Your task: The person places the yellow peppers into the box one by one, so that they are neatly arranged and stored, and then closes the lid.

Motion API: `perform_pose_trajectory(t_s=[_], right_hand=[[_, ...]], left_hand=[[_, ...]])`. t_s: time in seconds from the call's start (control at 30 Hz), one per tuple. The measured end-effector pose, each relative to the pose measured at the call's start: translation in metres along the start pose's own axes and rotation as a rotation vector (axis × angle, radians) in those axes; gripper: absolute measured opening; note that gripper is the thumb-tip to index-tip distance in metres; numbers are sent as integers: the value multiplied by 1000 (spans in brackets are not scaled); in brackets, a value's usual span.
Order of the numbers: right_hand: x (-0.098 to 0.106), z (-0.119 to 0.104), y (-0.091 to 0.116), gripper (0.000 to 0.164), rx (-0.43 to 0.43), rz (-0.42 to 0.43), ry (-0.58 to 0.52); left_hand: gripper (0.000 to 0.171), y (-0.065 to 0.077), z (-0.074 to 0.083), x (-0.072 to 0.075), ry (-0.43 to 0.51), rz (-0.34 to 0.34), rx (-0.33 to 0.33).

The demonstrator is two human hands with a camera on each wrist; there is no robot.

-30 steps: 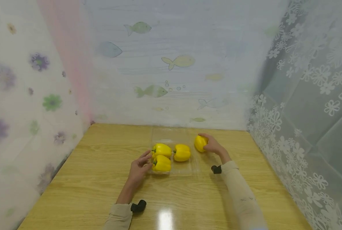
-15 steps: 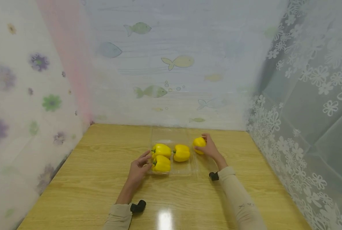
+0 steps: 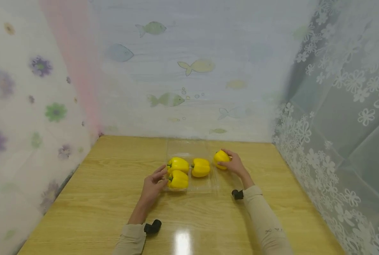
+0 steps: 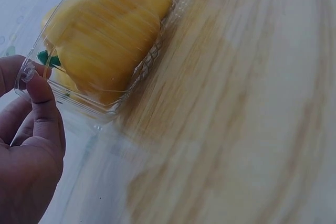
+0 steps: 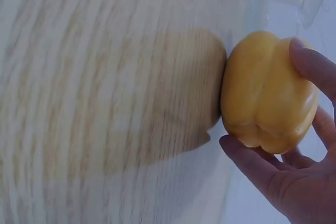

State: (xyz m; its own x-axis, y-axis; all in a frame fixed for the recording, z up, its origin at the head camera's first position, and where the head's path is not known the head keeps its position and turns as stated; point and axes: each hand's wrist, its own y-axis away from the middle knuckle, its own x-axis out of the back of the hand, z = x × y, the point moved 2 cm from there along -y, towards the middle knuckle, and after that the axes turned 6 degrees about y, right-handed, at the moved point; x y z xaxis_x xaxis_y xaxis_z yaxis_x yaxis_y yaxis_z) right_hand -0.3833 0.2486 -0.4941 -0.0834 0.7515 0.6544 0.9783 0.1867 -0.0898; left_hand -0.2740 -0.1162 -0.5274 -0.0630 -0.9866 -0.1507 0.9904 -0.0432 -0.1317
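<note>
Pepper [image 5: 262,90] is held between the right grip's [image 3: 237,165] thumb and fingers, beside the box [image 3: 202,185] the left grip [image 3: 151,185] pinches.

Three yellow peppers [image 3: 200,167] lie sideways in an open clear container [image 3: 202,185]; a fourth pepper [image 3: 220,158] is just beside it.
</note>
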Motion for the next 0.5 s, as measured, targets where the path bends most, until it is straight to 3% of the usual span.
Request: perform_pose_trajectory(t_s=[0.33, 0.5], right_hand=[[6, -10, 7, 71, -28, -4, -82], [2, 1, 3, 73, -61, 8, -85]], left_hand=[[37, -1, 1, -2, -10, 1, -13], [36, -1, 1, -2, 4, 0, -10]])
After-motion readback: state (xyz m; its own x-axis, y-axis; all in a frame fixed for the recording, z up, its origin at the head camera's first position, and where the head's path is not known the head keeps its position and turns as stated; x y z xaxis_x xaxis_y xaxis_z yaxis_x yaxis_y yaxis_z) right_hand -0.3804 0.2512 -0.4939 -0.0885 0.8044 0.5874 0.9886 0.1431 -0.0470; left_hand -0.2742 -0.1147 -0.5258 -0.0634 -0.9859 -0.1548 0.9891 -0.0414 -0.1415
